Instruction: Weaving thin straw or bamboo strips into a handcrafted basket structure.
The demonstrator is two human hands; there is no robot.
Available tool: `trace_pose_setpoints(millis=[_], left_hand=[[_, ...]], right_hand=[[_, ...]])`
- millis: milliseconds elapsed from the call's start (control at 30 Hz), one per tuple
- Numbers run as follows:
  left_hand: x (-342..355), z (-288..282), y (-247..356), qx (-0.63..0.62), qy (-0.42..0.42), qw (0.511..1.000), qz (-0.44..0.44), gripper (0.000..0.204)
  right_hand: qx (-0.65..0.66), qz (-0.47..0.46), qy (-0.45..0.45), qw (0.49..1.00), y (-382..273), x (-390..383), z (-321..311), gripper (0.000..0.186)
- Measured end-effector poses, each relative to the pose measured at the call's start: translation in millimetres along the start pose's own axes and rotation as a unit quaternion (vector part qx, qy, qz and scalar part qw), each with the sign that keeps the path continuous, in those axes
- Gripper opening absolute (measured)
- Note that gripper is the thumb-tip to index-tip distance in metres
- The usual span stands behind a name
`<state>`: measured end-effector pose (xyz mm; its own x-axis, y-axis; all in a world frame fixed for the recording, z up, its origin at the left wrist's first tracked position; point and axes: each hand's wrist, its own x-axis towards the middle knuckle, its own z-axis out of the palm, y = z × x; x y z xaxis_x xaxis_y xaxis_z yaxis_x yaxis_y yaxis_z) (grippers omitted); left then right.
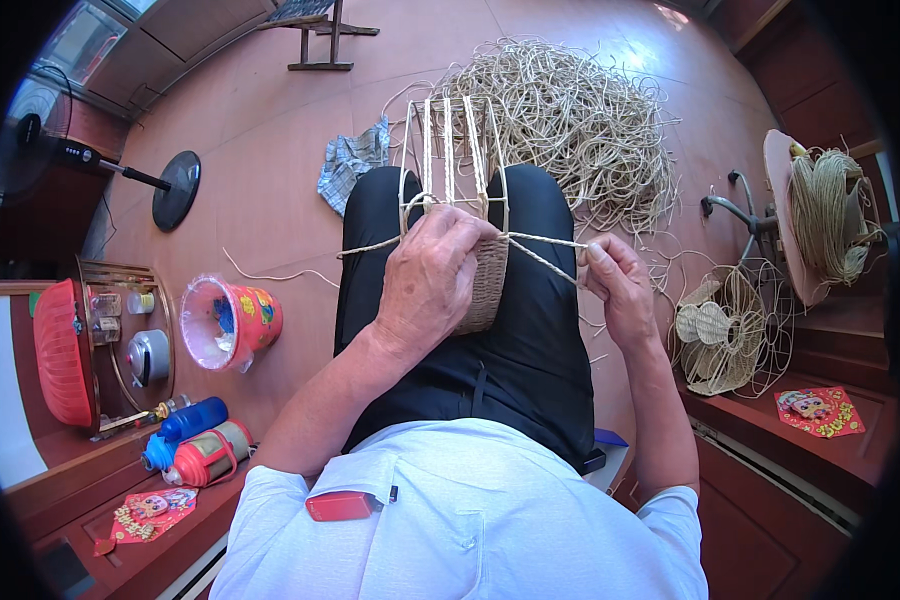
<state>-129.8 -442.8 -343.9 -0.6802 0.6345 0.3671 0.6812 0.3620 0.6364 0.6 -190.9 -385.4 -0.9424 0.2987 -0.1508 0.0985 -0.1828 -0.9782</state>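
Note:
Between my knees stands a partly woven basket, its near part densely woven in straw-coloured cord, its far part a bare wire frame with several cords strung lengthwise. My left hand is closed at the border of the weaving, with the fingers pressed together on the basket's edge; the fingertips are partly hidden. To the right, my right hand pinches a straw cord that runs taut in two strands from the basket. Another length of cord trails leftward from the basket over my left thigh.
A big heap of loose cord lies on the floor ahead. At left are a red bin, a fan base and bottles on a bench. At right, a round stool carries coiled cord, near a wire frame. A checked cloth lies beyond my left knee.

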Motion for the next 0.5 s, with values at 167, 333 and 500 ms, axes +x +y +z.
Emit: trace_pose_setpoints(millis=[167, 333, 500], left_hand=[[8.9, 10.7, 17.2, 0.053, 0.039, 0.996, 0.055, 0.023], [17.0, 40.9, 24.2, 0.023, -0.059, 0.995, 0.079, 0.016], [22.2, 42.5, 25.4, -0.039, -0.076, 0.994, 0.065, 0.019]], right_hand=[[-0.124, -0.040, 0.006, 0.991, -23.4, -9.8, 7.4, 0.017], [-0.223, -0.084, 0.088, 0.967, -11.6, -10.5, 4.2, 0.012], [-0.181, -0.149, 0.195, 0.952, 30.1, 20.5, 12.8, 0.013]])
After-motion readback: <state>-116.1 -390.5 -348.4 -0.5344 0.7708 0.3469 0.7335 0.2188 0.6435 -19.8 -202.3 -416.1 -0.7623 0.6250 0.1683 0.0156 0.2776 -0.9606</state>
